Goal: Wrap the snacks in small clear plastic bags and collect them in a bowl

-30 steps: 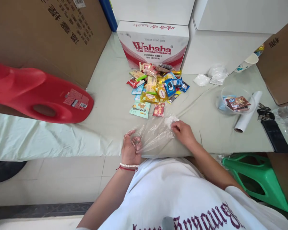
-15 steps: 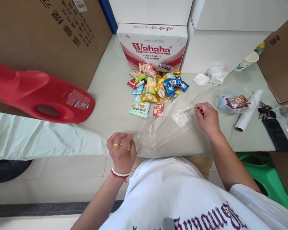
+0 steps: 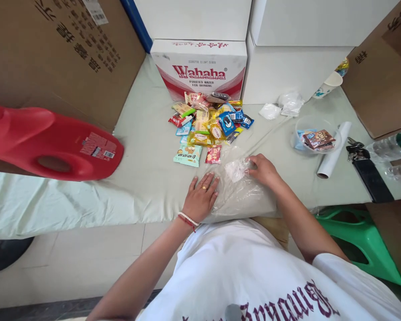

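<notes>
A clear plastic bag [image 3: 243,194] lies crumpled on the table at its front edge, right before my body, with a whitish folded patch [image 3: 235,170] on it. My left hand [image 3: 202,194] rests flat at the bag's left side, fingers spread, palm down. At the right side of the whitish patch, my right hand [image 3: 261,170] has its thumb and fingers closed in a pinch on the plastic. Just beyond the bag is a pile of wrapped snacks [image 3: 209,126], with a mint-green packet [image 3: 187,155] and a pink packet [image 3: 213,154] nearest to me.
A Wahaba-style carton marked Wahaha [image 3: 200,71] stands behind the snacks. A red jug [image 3: 56,145] lies at left. To the right are crumpled white plastic [image 3: 291,103], a clear bowl [image 3: 297,140] with packets, a white roll [image 3: 334,151], keys [image 3: 357,150] and a black phone-like object [image 3: 373,180].
My left hand has moved right and forward and now lies flat on the bag. My right hand has shifted left to the whitish patch. The stretched plastic has settled on the table.
</notes>
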Demonstrator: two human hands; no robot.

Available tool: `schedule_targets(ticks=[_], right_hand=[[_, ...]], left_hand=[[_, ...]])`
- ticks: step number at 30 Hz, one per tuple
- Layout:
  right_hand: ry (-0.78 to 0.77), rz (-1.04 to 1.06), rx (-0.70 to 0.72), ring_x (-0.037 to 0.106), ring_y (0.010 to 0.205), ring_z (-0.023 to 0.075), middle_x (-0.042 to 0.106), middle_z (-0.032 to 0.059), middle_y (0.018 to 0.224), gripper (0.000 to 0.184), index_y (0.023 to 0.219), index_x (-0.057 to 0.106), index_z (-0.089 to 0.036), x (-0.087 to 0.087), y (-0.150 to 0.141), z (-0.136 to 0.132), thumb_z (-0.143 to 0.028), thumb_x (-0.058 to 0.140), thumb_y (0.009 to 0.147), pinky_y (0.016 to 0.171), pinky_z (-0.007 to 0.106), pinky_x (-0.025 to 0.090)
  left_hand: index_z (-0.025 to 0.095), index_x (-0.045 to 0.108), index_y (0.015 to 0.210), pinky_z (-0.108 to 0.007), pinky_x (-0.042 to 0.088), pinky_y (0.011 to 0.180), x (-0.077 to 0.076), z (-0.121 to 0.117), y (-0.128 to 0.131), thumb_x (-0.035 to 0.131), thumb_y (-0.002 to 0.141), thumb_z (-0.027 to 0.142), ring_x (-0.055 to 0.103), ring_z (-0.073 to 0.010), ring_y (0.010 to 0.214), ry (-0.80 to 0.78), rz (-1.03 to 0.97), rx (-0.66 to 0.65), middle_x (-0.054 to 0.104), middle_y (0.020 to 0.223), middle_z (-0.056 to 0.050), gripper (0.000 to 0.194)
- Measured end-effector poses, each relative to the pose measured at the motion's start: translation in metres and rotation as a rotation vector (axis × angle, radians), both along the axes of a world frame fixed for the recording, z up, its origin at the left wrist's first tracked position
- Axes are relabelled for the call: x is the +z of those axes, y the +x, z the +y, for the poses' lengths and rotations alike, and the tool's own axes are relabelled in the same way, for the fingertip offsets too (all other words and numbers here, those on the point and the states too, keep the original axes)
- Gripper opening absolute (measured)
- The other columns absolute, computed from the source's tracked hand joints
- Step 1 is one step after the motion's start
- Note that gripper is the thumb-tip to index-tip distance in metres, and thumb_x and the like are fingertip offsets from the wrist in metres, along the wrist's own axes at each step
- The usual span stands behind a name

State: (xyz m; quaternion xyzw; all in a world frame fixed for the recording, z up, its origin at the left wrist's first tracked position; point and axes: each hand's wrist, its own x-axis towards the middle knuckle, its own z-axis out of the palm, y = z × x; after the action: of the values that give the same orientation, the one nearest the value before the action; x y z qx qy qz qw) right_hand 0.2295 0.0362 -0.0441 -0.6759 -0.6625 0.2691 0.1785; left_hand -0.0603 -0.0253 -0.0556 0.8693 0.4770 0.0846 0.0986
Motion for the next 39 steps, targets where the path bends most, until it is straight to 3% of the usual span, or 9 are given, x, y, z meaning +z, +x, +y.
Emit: schedule_targets(ticks=[4, 11, 16, 18, 23, 26, 30, 33, 39], right_hand=[[-0.038, 0.109, 0.096, 0.059, 0.077, 0.0168, 0.066, 0.0034, 0.087, 0.013, 0.083, 0.073, -0.020, 0.002, 0.006, 0.014, -0.022, 0.061, 0.077, 0.074, 0.028, 0.044], [-0.043, 0.102, -0.294, 0.055, 0.067, 0.0164, 0.067, 0.0030, 0.078, 0.022, 0.087, 0.069, -0.017, 0.003, 0.096, 0.042, -0.033, 0.071, 0.072, 0.065, 0.030, 0.043], [0.069, 0.135, -0.389, 0.059, 0.072, 0.0184, 0.069, 0.0055, 0.088, 0.033, 0.102, 0.070, -0.019, 0.004, 0.106, 0.030, -0.041, 0.067, 0.078, 0.069, 0.032, 0.047], [0.161, 0.142, -0.428, 0.060, 0.075, 0.0191, 0.069, 0.0058, 0.087, 0.028, 0.097, 0.070, -0.018, 0.003, 0.096, 0.022, -0.040, 0.062, 0.081, 0.074, 0.034, 0.049], [0.417, 0.138, -0.581, 0.061, 0.084, 0.0196, 0.069, 0.0079, 0.098, 0.029, 0.103, 0.068, -0.017, -0.004, 0.075, 0.005, -0.035, 0.053, 0.086, 0.084, 0.035, 0.050], [0.407, 0.064, -0.645, 0.061, 0.082, 0.0198, 0.067, 0.0088, 0.099, 0.030, 0.104, 0.067, -0.016, -0.008, 0.076, -0.014, -0.032, 0.052, 0.085, 0.084, 0.036, 0.050], [0.306, -0.226, -0.503, 0.058, 0.083, 0.0244, 0.065, 0.0100, 0.093, 0.027, 0.097, 0.070, -0.018, -0.013, 0.078, -0.050, -0.037, 0.052, 0.090, 0.083, 0.040, 0.048], [0.284, -0.302, -0.298, 0.056, 0.093, 0.0285, 0.066, 0.0113, 0.093, 0.032, 0.099, 0.073, -0.021, -0.015, 0.066, -0.064, -0.042, 0.050, 0.097, 0.087, 0.042, 0.046], [0.251, -0.150, 0.028, 0.052, 0.104, 0.0300, 0.066, 0.0104, 0.111, 0.035, 0.116, 0.076, -0.027, -0.009, 0.023, -0.029, -0.050, 0.061, 0.094, 0.099, 0.046, 0.044]], left_hand=[[0.015, 0.042, 0.156, -0.055, 0.019, 0.125, -0.002, -0.020, -0.006, 0.038, 0.104, 0.040, 0.039, -0.0306, 0.151, 0.012, -0.013, 0.122, 0.040, 0.163, -0.017, 0.058], [0.020, 0.062, 0.138, -0.051, 0.037, 0.112, 0.002, -0.022, -0.006, 0.034, 0.104, 0.034, 0.052, -0.0293, 0.139, -0.057, -0.202, 0.205, 0.058, 0.150, -0.013, 0.045], [0.023, 0.076, 0.104, -0.057, 0.040, 0.104, 0.014, -0.017, -0.001, 0.051, 0.096, 0.030, 0.055, -0.0369, 0.129, 0.066, -0.302, 0.366, 0.070, 0.132, -0.014, 0.027], [0.026, 0.076, 0.103, -0.059, 0.038, 0.108, 0.024, -0.010, 0.007, 0.055, 0.093, 0.026, 0.056, -0.0360, 0.129, 0.107, -0.387, 0.300, 0.071, 0.128, -0.013, 0.024], [0.026, 0.065, 0.132, -0.053, 0.034, 0.119, 0.036, 0.027, 0.040, 0.045, 0.098, 0.018, 0.047, -0.0280, 0.145, -0.048, -0.380, -0.239, 0.061, 0.146, -0.012, 0.041], [0.015, 0.048, 0.150, -0.053, 0.028, 0.124, 0.021, 0.032, 0.047, 0.048, 0.100, 0.029, 0.036, -0.0303, 0.152, -0.059, -0.189, -0.194, 0.042, 0.162, -0.018, 0.053], [0.007, 0.029, 0.160, -0.053, 0.021, 0.127, -0.004, 0.003, 0.027, 0.043, 0.102, 0.042, 0.030, -0.0318, 0.155, -0.002, -0.028, 0.003, 0.032, 0.166, -0.022, 0.070], [0.005, 0.024, 0.162, -0.054, 0.021, 0.126, -0.010, -0.020, 0.011, 0.039, 0.103, 0.043, 0.032, -0.0335, 0.155, 0.034, -0.003, 0.106, 0.031, 0.165, -0.024, 0.072], [0.012, 0.031, 0.162, -0.054, 0.024, 0.124, -0.003, -0.027, 0.010, 0.038, 0.103, 0.040, 0.035, -0.0327, 0.153, 0.026, 0.012, 0.174, 0.033, 0.165, -0.018, 0.065]])
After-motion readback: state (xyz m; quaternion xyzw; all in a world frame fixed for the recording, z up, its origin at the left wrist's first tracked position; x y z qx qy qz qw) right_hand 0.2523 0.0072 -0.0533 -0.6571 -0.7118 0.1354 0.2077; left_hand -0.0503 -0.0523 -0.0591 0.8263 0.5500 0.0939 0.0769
